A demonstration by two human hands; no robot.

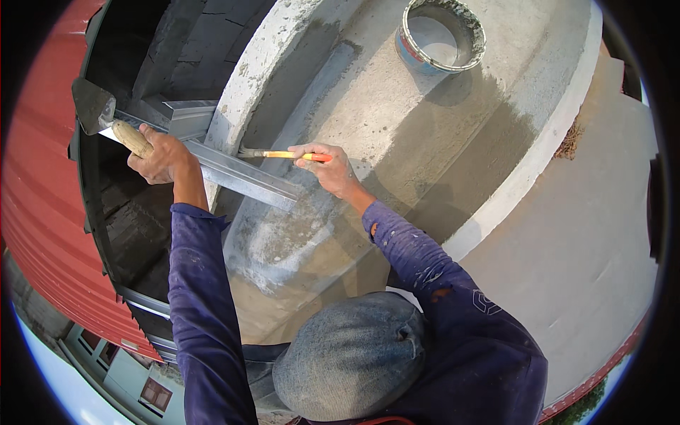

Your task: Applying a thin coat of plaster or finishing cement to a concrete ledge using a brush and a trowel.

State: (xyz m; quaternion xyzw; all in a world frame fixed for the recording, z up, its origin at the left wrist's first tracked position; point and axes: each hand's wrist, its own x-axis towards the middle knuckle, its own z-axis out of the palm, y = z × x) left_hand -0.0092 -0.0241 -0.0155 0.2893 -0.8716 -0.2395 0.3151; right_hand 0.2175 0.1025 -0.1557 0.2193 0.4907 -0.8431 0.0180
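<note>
My left hand (164,157) is closed round the wooden handle (132,139) of a trowel. The trowel's grey blade (91,106), smeared with wet mortar, points up and left beyond a metal channel (244,178). In my right hand (331,172) I grip a paintbrush (280,154) by its yellow and orange handle. Its bristles meet the inner side of the raised concrete rim (244,92), just above the channel. That channel lies across the rim, its near end over the damp grey concrete.
A cement-crusted bucket (411,53) stands on the curved concrete ledge (382,92). Dark, wet patches mark the ledge's right side. Left of the rim is a dark gap beside a red corrugated roof (42,191). Rounded worn denim (347,358) rises between my arms.
</note>
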